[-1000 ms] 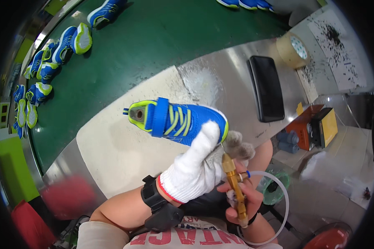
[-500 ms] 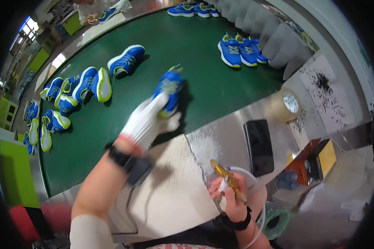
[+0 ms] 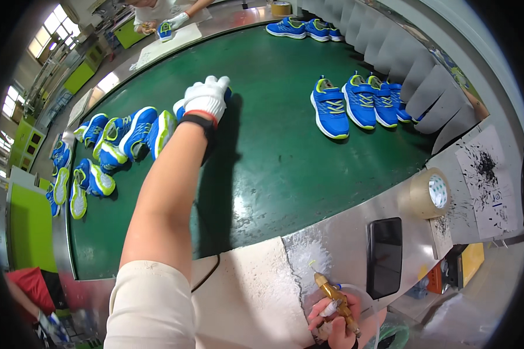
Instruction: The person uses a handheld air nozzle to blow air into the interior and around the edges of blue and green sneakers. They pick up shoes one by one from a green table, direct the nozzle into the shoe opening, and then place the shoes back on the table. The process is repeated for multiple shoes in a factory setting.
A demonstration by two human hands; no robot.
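Note:
My left hand (image 3: 205,98), in a white glove, reaches far across the green work surface. Its fingers curl over a blue sports shoe (image 3: 179,110), mostly hidden beneath the hand. At the lower right my bare right hand (image 3: 333,319) grips a slim brass-coloured nozzle tool (image 3: 339,299), its thin tip pointing up and left over the white-dusted metal edge. A pale hose (image 3: 364,294) runs from the tool. Beyond my right hand, blue shoes with lime trim stand in a row, the nearest shoe (image 3: 330,109) upright with its toe toward me.
More blue shoes (image 3: 138,132) lie jumbled at left, some soles up. A phone (image 3: 385,257) and a tape roll (image 3: 429,193) rest on the metal edge beside a cream board (image 3: 247,294). Grey flaps (image 3: 428,87) hang at right. Another person's gloved hand (image 3: 179,20) holds a shoe across the belt.
The shoe my left hand held now stands at the front of the right row, released. That hand has moved up and left onto another shoe. My right hand still holds the tool.

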